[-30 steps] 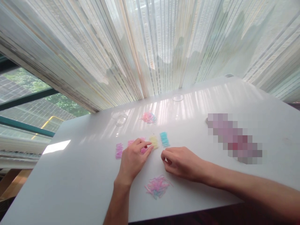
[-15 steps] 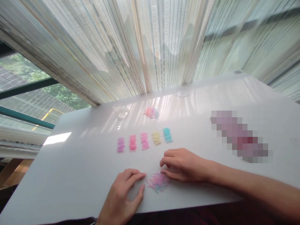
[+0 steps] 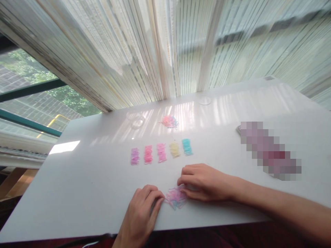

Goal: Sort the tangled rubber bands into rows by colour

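Note:
A loose pile of thin pastel elastic bands point(image 3: 176, 199), pink, lilac and pale blue, lies near the table's front edge. My left hand point(image 3: 144, 208) is at its left side, thumb and index fingertips pinched together on a band at the pile's edge. From the right, my right hand point(image 3: 204, 182) rests over the pile's side with curled fingers; a small gap shows between index finger and thumb, and the thumb touches the bands. Beyond my hands is a row of sorted bundles: purple point(image 3: 134, 156), coral pink point(image 3: 148, 154), pink point(image 3: 161, 152), yellow point(image 3: 174, 149) and turquoise point(image 3: 187, 147).
Farther back lies a mixed heap of bands point(image 3: 170, 121). A clear round dish point(image 3: 137, 122) is left of it, and a clear round lid or dish point(image 3: 205, 100) stands near the curtain point(image 3: 160, 51). A blurred-out flat object point(image 3: 270, 151) lies on the right of the white table point(image 3: 90, 186).
My left thumb and index finger have closed together at the pile's left edge, moving slightly right. My right hand stays nearly in place. The view has shifted a little.

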The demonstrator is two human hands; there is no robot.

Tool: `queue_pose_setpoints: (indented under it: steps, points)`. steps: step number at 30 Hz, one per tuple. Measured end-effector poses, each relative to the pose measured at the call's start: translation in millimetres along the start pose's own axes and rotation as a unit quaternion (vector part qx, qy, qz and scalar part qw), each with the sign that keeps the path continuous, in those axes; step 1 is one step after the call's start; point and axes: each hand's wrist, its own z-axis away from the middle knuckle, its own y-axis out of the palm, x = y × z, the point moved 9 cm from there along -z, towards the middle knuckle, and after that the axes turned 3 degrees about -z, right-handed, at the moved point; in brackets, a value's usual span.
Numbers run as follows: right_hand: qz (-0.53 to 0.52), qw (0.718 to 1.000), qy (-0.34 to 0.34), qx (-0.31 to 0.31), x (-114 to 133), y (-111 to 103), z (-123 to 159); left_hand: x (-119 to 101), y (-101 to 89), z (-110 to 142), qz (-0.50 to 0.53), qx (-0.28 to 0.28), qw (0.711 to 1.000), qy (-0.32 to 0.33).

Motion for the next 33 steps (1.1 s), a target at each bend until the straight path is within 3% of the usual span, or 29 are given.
queue_pose_setpoints:
  steps: [7, 16, 20, 24, 33]
  points:
    - [0.01, 0.999, -0.02, -0.038, 2.5, -4.4, 0.9, -1.7, -7.7, -4.4, 0.003, -0.004, 1.0, 0.006]
    - [0.013, 0.999, -0.025, -0.045, 1.2, -3.0, -0.1, -5.3, 1.7, -2.0, -0.019, 0.013, 0.999, 0.033]
    - [-0.005, 0.997, -0.033, -0.069, 2.2, -6.1, 1.1, 0.1, -9.0, -0.9, 0.012, -0.001, 1.0, 0.017]
    - [-0.042, 0.994, -0.034, -0.097, 3.4, -11.9, 2.5, 0.5, -17.7, -12.7, 0.046, -0.026, 0.999, 0.002]
    - [-0.033, 0.988, -0.012, -0.15, -3.1, -19.7, 3.2, -11.6, 3.5, -47.9, 0.094, -0.004, 0.996, 0.009]
